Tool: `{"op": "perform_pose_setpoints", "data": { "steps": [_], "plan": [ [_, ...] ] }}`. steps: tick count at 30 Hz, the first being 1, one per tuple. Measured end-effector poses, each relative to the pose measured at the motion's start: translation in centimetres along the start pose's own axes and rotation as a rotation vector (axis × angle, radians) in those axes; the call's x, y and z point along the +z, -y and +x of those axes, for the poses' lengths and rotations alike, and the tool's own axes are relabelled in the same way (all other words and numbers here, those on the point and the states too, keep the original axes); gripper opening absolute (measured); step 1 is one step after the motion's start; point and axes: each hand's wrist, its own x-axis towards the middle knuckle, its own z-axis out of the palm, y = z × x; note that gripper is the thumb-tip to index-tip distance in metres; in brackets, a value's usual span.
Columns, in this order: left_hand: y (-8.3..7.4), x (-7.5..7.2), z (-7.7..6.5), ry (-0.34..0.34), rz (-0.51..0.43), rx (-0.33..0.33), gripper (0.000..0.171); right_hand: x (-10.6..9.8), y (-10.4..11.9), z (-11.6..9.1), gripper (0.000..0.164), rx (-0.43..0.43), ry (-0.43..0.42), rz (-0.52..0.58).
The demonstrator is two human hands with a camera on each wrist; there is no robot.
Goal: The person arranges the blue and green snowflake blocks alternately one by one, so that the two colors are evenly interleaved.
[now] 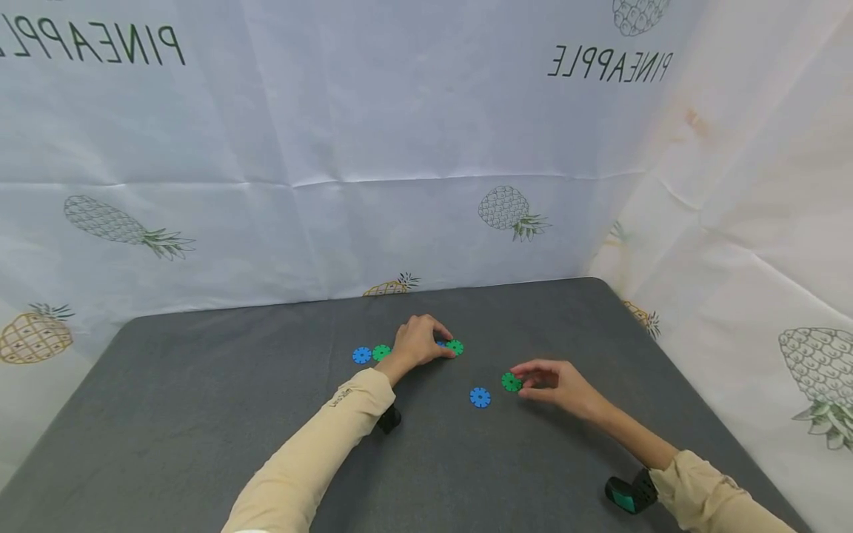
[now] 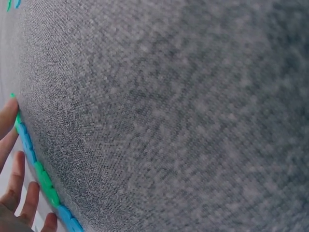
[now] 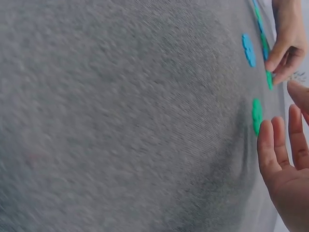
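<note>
Toothed flat plastic discs lie on the grey table. A row of alternating blue and green runs under my left hand [image 1: 416, 341]: a blue disc [image 1: 361, 355], a green disc [image 1: 381, 353], then one mostly hidden by the hand. At the row's right end, my left thumb and index finger pinch the end green disc [image 1: 456, 347] by its edges. My right hand [image 1: 558, 386] is beside a loose green disc [image 1: 510, 382], its fingers spread and relaxed; in the right wrist view this green disc [image 3: 257, 117] lies on the table just beyond the fingertips.
A loose blue disc [image 1: 480, 397] lies between the hands, left of the loose green one. The grey table [image 1: 220, 414] ends at a white curtain [image 1: 400, 118] printed with pineapples, at the back and right. A black wrist device [image 1: 631, 491] sits at the right cuff.
</note>
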Motion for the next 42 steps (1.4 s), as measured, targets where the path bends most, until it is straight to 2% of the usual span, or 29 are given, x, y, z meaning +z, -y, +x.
{"op": "perform_pose_setpoints", "data": {
  "steps": [6, 10, 14, 20, 25, 35, 42],
  "plan": [
    [-0.1, 0.0, 0.0, -0.005, 0.016, -0.014, 0.023, 1.3, 0.5, -0.2, 0.040, 0.082, -0.015, 0.057],
    [-0.1, 0.1, 0.1, -0.004, 0.023, -0.015, 0.024, 2.1, 0.8, 0.1, 0.041, 0.107, 0.012, 0.075],
    [-0.1, 0.1, 0.2, 0.000, 0.024, -0.025, 0.023, 2.4, 0.7, 1.1, 0.040, 0.072, 0.072, 0.062],
    [-0.2, 0.0, 0.1, -0.004, 0.029, -0.028, 0.023, 2.0, 0.4, 3.4, 0.038, -0.021, 0.234, 0.064],
    [-0.3, 0.0, 0.1, -0.015, 0.038, -0.013, 0.024, 1.9, 0.1, 4.9, 0.041, -0.014, 0.348, 0.116],
    [-0.4, 0.1, 0.3, 0.013, 0.034, -0.040, 0.024, 2.6, -0.5, 6.0, 0.035, -0.071, 0.443, 0.203],
    [-0.5, 0.0, 0.5, 0.034, 0.042, -0.066, 0.023, 3.0, -0.3, 5.8, 0.036, -0.055, 0.492, 0.232]
  ]
}}
